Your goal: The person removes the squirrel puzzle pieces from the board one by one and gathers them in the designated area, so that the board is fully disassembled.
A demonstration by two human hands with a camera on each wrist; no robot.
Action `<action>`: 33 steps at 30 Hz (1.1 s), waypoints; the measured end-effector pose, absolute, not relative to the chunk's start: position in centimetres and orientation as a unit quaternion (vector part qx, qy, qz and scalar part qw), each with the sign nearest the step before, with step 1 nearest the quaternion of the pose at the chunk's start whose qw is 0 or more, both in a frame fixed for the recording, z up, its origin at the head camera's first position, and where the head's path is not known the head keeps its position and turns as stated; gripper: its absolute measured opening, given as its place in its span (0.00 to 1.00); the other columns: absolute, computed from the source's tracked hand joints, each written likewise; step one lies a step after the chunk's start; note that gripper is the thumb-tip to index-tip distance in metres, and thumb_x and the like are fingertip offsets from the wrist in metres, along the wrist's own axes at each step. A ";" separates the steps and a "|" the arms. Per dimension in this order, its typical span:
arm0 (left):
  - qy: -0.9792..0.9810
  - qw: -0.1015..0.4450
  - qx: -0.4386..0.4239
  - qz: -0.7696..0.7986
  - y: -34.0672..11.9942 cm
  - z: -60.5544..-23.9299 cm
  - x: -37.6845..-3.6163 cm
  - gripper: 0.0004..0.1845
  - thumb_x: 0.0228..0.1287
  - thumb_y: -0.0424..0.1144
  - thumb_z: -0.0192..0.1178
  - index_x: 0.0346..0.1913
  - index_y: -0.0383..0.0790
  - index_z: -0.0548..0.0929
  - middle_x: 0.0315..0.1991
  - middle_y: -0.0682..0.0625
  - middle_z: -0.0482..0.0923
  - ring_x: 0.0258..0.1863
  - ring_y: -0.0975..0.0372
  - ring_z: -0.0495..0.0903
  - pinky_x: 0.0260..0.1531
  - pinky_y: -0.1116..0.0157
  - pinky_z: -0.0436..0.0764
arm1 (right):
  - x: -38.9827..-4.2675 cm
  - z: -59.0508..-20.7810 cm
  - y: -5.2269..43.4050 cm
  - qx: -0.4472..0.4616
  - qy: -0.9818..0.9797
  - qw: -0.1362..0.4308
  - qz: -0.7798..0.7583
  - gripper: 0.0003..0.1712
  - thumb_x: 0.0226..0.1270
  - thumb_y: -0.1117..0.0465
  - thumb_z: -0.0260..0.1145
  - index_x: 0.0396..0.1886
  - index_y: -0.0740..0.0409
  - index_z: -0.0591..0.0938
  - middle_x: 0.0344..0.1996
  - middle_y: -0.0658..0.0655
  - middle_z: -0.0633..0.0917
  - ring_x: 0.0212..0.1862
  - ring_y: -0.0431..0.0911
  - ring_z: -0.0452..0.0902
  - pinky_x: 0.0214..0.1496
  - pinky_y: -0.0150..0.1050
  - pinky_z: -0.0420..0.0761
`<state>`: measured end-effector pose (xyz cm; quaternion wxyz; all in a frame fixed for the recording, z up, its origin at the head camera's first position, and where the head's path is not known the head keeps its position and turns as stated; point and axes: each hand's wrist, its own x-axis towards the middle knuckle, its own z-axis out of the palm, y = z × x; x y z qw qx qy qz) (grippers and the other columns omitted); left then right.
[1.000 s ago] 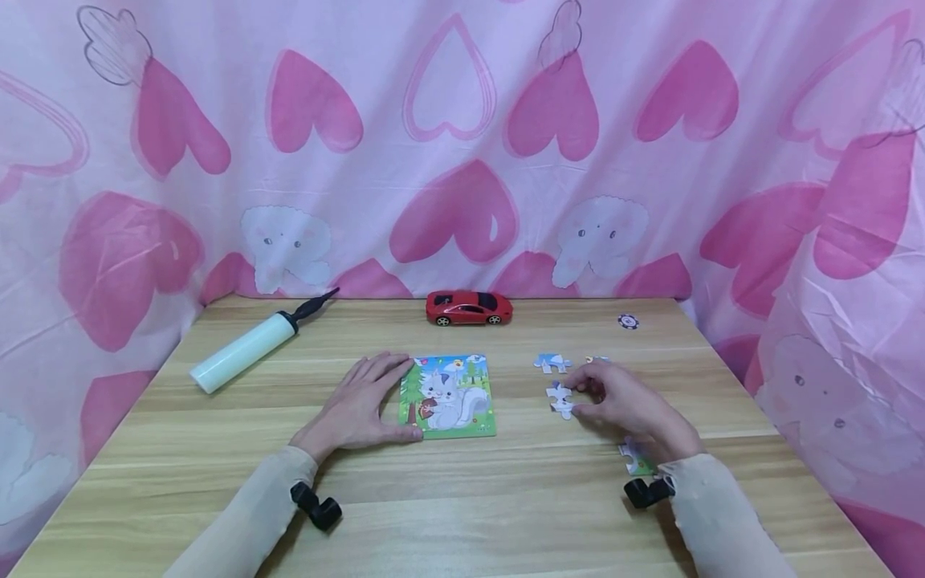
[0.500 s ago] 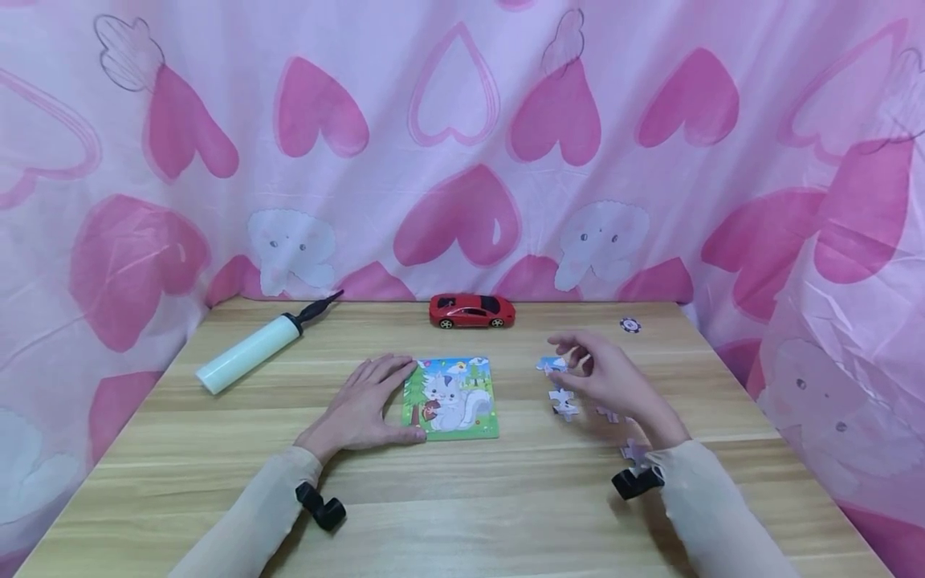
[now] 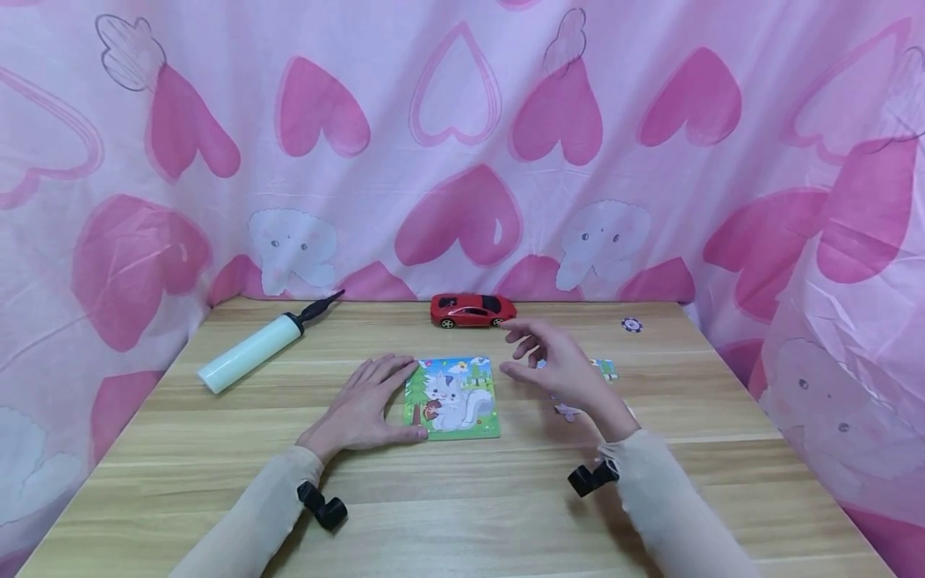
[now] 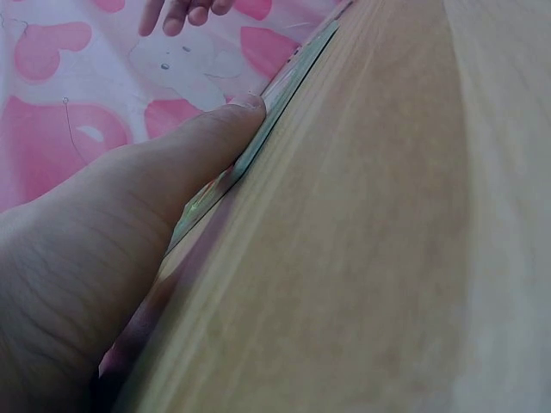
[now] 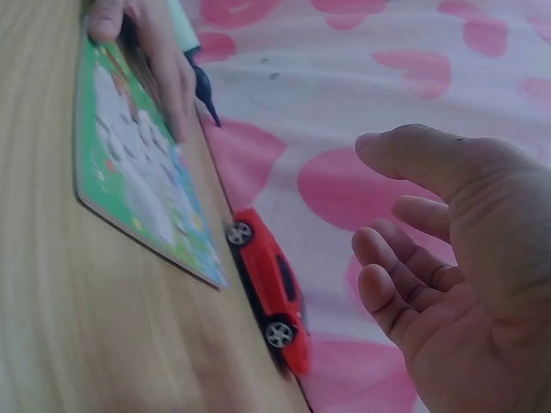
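Pink heart-print curtain [image 3: 462, 144] behind, wooden table [image 3: 462, 498] in front. Head view: puzzle board [image 3: 451, 397] flat at table centre, squirrel picture up. Left hand [image 3: 361, 405] flat on table at board's left edge, fingers straight along that edge, thumb at near left corner, gripping nothing. Right hand [image 3: 560, 365] raised above table just right of board, fingers loosely spread and slightly bent, holding nothing. Loose puzzle pieces [image 3: 605, 369] on table right of board, partly hidden behind right hand. Red toy car [image 3: 473, 310] near far table edge, beyond board. White hand pump [image 3: 249, 351] lying at far left, well apart from board. Small poker chip [image 3: 632, 324] at far right.

Left wrist view: left hand [image 4: 112, 258] large in frame, thumb tip pressed against thin edge of puzzle board [image 4: 288, 90], board flat on table [image 4: 387, 258]. Fingertips of right hand [image 4: 181, 13] at top of frame.

Right wrist view: right hand [image 5: 448, 267] in air, palm exposed, fingers relaxed and curved, empty. Puzzle board [image 5: 133, 172] on table [image 5: 77, 327] beyond, left hand [image 5: 146, 47] resting at its far edge. Red toy car [image 5: 271, 297] past board, near curtain [image 5: 387, 69].
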<state>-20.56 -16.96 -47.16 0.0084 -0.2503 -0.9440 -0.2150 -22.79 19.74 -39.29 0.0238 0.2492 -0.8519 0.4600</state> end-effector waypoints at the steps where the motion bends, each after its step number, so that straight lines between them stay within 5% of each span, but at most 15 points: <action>1: -0.944 0.008 -0.250 -0.215 -17.0 -47.2 -20.6 0.68 0.54 0.84 0.69 0.90 0.47 0.63 0.88 0.49 0.60 0.90 0.47 0.52 0.90 0.38 0.45 | -22.8 -39.5 19.5 0.253 -0.851 0.022 0.460 0.37 0.69 0.60 0.85 0.75 0.55 0.81 0.57 0.55 0.87 0.51 0.50 0.87 0.49 0.38 0.90; 12: -0.945 0.006 -0.248 -0.214 -16.9 -47.1 -20.5 0.67 0.54 0.84 0.68 0.89 0.47 0.63 0.88 0.49 0.60 0.89 0.46 0.52 0.89 0.37 0.45 | -22.2 -41.3 16.8 0.290 -0.846 -0.030 0.446 0.37 0.69 0.60 0.84 0.75 0.55 0.81 0.59 0.64 0.87 0.51 0.50 0.87 0.53 0.39 0.92; 20: -0.944 0.008 -0.251 -0.215 -16.9 -47.1 -20.5 0.67 0.55 0.85 0.67 0.90 0.48 0.63 0.88 0.49 0.60 0.90 0.46 0.52 0.89 0.36 0.46 | -21.1 -42.9 15.2 0.272 -0.867 -0.082 0.408 0.39 0.72 0.52 0.83 0.78 0.49 0.80 0.57 0.50 0.87 0.52 0.46 0.85 0.55 0.38 0.90; 33: -0.943 0.016 -0.258 -0.210 -17.0 -47.1 -20.6 0.65 0.58 0.83 0.67 0.89 0.46 0.64 0.88 0.48 0.61 0.89 0.44 0.53 0.89 0.35 0.47 | -20.7 -44.5 13.8 0.320 -0.863 -0.106 0.376 0.37 0.70 0.52 0.84 0.75 0.52 0.82 0.55 0.47 0.84 0.53 0.42 0.80 0.56 0.38 0.86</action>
